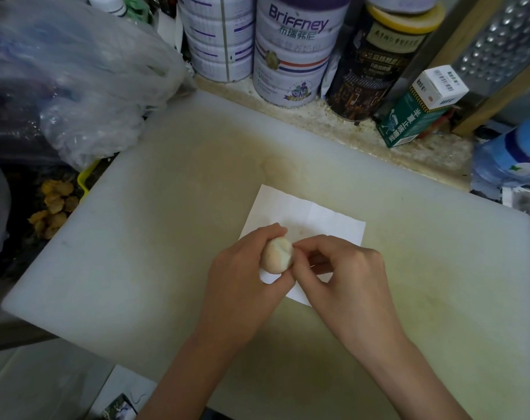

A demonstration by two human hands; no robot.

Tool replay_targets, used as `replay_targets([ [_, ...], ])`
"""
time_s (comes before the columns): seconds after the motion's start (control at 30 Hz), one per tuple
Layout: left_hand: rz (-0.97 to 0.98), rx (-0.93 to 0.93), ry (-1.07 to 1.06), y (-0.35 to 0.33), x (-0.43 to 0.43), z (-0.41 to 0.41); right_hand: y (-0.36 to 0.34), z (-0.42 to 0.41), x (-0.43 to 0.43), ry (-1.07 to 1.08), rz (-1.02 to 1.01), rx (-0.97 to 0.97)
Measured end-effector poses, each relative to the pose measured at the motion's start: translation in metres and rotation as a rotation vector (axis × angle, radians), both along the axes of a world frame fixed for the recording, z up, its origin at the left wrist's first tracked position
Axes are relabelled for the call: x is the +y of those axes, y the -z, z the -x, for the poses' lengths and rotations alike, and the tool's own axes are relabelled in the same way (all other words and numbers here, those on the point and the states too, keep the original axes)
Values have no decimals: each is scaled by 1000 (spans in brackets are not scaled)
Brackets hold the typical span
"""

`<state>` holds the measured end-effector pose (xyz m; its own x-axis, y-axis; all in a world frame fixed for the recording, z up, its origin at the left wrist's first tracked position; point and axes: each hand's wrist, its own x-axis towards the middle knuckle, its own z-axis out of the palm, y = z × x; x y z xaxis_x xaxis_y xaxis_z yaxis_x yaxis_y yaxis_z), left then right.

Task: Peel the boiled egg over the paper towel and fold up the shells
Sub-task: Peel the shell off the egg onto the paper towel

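Head view, left hand fingers curled round egg, right hand fingertips pinching its right side, over paper towel's near corner, open cutting board left and right, tins beyond far edge.

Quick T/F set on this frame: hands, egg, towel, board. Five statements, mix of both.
1. The left hand grips the egg. True.
2. The right hand lies flat on the cutting board. False: its fingers pinch at the egg's shell.
3. The paper towel lies on the cutting board beneath the hands. True.
4. The egg lies loose on the paper towel. False: the left hand holds it over the towel.
5. The Briffney can stands behind the board's far edge. True.
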<state>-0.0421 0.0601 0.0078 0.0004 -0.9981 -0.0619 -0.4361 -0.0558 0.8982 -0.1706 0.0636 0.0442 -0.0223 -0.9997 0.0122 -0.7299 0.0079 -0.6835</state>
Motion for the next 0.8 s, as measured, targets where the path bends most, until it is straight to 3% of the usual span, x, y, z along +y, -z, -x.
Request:
replay_targets([
  [0.2,-12,34,4,3,-1,0,4,6,-2,-8,15,-31],
  [0.4,-72,162,-28,6,-5,-3,10,14,-13,117,-47,-173],
  [0.57,-193,292,-87,7,-9,-8,21,16,-20,137,-96,-106],
  [0.8,-264,408,-106,7,-13,-14,8,16,-17,-4,-76,-110],
])
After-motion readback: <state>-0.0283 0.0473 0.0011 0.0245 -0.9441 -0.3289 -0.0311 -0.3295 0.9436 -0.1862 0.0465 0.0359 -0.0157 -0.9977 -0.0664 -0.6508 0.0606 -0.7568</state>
